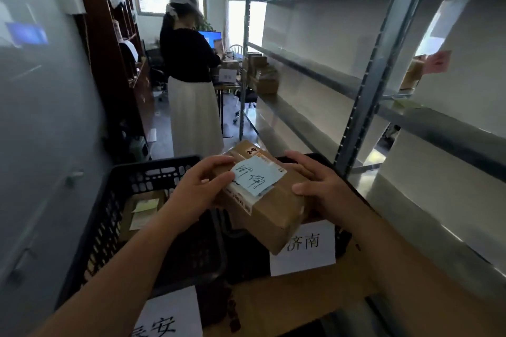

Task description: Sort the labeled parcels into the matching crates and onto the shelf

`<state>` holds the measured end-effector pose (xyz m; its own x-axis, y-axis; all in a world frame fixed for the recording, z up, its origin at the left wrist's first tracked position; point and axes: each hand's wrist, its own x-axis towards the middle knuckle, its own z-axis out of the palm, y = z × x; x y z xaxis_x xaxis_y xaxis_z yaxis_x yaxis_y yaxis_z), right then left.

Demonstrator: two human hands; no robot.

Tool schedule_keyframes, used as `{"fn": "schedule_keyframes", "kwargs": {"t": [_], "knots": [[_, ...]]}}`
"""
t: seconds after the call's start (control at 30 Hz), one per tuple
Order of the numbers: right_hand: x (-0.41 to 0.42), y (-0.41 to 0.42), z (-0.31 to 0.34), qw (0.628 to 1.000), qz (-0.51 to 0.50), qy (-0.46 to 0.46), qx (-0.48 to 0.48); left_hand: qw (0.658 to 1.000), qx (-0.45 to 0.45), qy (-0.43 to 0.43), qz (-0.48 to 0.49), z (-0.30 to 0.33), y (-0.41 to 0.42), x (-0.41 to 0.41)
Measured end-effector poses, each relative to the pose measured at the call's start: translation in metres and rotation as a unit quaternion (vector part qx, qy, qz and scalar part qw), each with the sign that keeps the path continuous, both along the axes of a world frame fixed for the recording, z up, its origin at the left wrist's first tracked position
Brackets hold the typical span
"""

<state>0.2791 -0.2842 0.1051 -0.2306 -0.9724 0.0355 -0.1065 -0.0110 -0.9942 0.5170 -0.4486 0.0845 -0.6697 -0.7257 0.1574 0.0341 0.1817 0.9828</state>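
Observation:
I hold a brown cardboard parcel (269,208) with a blue handwritten sticky note (256,175) on top, above the crates. My left hand (200,186) grips its left end, thumb on top by the note. My right hand (320,180) grips its right end, fingers curled over the top. Under the parcel is a black crate (342,238) with a white paper label (304,247) reading 济南. To its left stands another black crate (115,194) with a white label (169,314) ending in 安; a parcel with a yellow note (142,210) lies inside it.
A metal shelf rack (383,74) runs along the right, with a few boxes (262,74) at its far end. A person in a dark top and white skirt (191,96) stands in the aisle ahead. A wooden bookcase (120,44) and a grey wall are on the left.

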Motion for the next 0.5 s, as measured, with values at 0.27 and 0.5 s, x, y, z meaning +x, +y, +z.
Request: {"fn": "schedule_keyframes", "kwargs": {"t": [0.27, 0.5], "knots": [[0.007, -0.029, -0.029, 0.989, -0.132, 0.071, 0.005, 0.985, -0.057, 0.018, 0.159, -0.026, 0.006, -0.029], [-0.063, -0.044, -0.033, 0.986, -0.130, 0.102, 0.037, 0.976, -0.055, -0.012, 0.210, -0.041, 0.008, -0.103]]}}
